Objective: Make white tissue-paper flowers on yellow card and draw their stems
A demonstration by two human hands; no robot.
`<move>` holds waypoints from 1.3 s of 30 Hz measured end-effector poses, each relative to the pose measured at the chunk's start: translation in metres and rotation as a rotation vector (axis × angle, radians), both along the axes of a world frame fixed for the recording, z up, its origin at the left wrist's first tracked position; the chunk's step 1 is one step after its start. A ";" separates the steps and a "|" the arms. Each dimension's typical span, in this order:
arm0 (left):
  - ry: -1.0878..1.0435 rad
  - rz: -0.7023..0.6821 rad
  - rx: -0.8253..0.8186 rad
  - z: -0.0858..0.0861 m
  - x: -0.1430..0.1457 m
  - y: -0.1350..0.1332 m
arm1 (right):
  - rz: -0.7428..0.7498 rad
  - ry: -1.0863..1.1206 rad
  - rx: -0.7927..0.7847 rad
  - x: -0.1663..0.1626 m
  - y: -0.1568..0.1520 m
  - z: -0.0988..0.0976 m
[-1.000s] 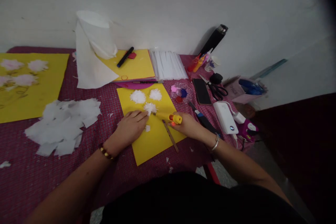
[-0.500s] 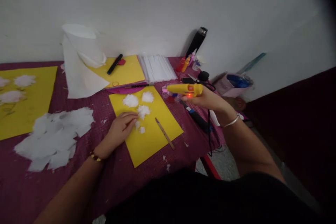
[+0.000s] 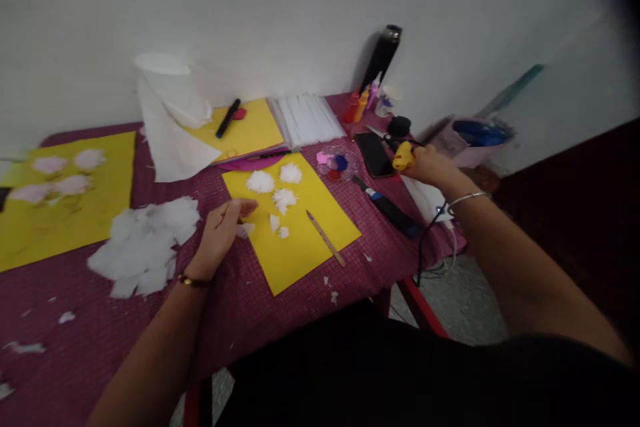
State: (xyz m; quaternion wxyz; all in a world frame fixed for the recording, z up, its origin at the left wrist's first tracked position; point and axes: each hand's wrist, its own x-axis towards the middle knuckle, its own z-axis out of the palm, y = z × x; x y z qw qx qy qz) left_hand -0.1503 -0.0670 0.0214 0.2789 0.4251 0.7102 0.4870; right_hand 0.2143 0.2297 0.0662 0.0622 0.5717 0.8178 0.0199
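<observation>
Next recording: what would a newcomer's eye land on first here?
Probably the yellow sheet in the middle, bearing three fluffy white tufts. Next, the yellow glue gun in the right hand, by the black phone at right. The heap of white paper pieces left of the left hand also stands out.

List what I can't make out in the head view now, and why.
Yellow tool: its grip, head view, hidden by the right hand.
White power bank: part of it, head view, behind that hand and wrist.
Left yellow sheet: its left side, head view, cut off by the picture's edge.
Left hand: whether it touches the white scrap, head view, too blurred.
</observation>
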 end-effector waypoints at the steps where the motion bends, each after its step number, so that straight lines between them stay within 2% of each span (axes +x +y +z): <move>1: -0.007 0.012 -0.005 0.000 -0.003 0.000 | -0.007 0.007 -0.004 -0.001 0.005 -0.002; 3: 0.025 0.001 -0.024 -0.001 -0.006 0.000 | -0.033 0.017 -0.004 -0.005 0.012 -0.003; 8: 0.182 -0.135 -0.070 0.003 -0.009 0.001 | -0.075 0.030 -0.028 -0.005 0.021 -0.005; 10: 0.226 -0.171 -0.085 0.005 -0.013 0.001 | -0.080 0.028 -0.043 -0.003 0.020 -0.002; 12: 0.249 -0.173 -0.093 0.006 -0.018 0.000 | -0.062 0.042 0.016 -0.006 0.009 0.006; 14: 0.300 -0.140 -0.083 0.008 -0.023 -0.002 | 0.022 0.123 0.169 -0.017 -0.017 0.015; 15: 0.351 -0.136 -0.070 0.010 -0.022 -0.002 | 0.121 0.215 0.189 -0.026 -0.036 0.019; 17: 0.479 -0.198 -0.040 0.015 -0.015 -0.003 | 0.323 0.364 0.032 -0.049 -0.082 0.020; 18: 0.552 -0.257 -0.037 0.017 -0.007 -0.004 | 0.449 0.387 -0.121 -0.061 -0.107 0.017; 20: 0.682 -0.368 -0.080 0.020 0.013 -0.005 | 0.611 0.376 -0.304 -0.084 -0.150 0.007; 22: 0.847 -0.333 -0.173 0.020 0.035 -0.006 | 0.654 0.311 -0.311 -0.100 -0.178 -0.007; 25: 0.994 -0.306 -0.215 0.011 0.058 -0.007 | 0.686 0.269 -0.258 -0.110 -0.193 -0.025; 28: 0.995 -0.324 -0.158 0.000 0.067 -0.005 | 0.733 0.242 -0.197 -0.109 -0.192 -0.032; 33: 0.838 -0.344 -0.059 -0.009 0.066 -0.003 | 0.795 0.147 -0.158 -0.106 -0.192 -0.028; 37: 0.535 -0.242 -0.015 -0.009 0.056 -0.001 | 0.829 0.172 -0.165 -0.104 -0.189 -0.026; 39: 0.525 -0.276 -0.018 -0.004 0.049 0.003 | 0.828 0.275 -0.237 -0.103 -0.183 -0.026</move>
